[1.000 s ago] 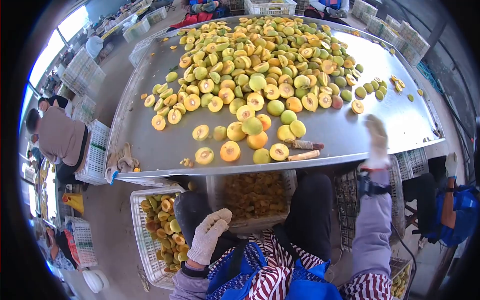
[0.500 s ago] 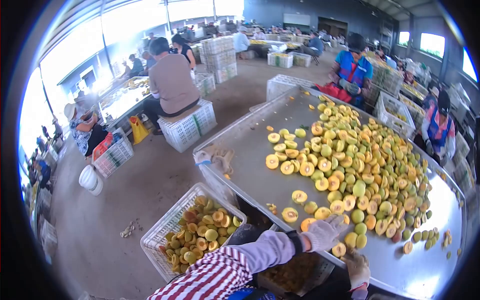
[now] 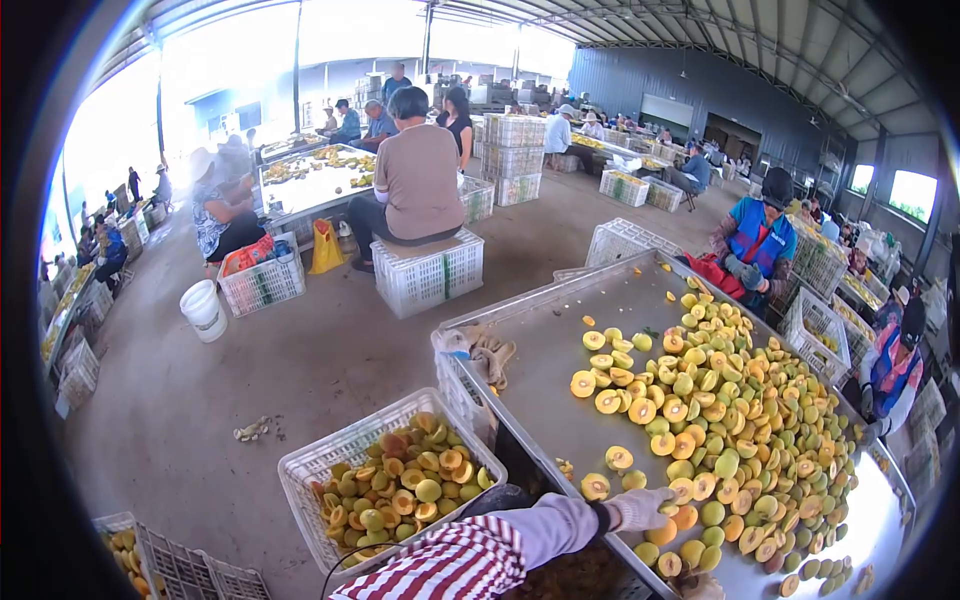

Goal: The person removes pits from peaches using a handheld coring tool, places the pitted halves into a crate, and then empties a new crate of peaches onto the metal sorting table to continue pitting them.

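Observation:
My left hand (image 3: 640, 508), in a white knitted glove with a striped sleeve behind it, lies on the near edge of the metal table (image 3: 545, 395). Its fingers are spread over halved yellow fruit (image 3: 672, 497). A big pile of halved and whole yellow-green fruit (image 3: 745, 420) covers the table to the right. Only a scrap of my right hand's glove (image 3: 700, 587) shows at the bottom edge, below the table rim, and its grip is hidden.
A white crate of halved fruit (image 3: 400, 480) stands on the floor left of the table. Spare gloves (image 3: 490, 352) lie on the table corner. A person in a blue apron (image 3: 755, 240) works at the far end. Another person sits on a crate (image 3: 425, 272), near a white bucket (image 3: 203, 308).
The view has swung up and left from the tabletop into the hall. My left hand went from my lap onto the table's fruit. My right hand dropped from the table to the bottom edge.

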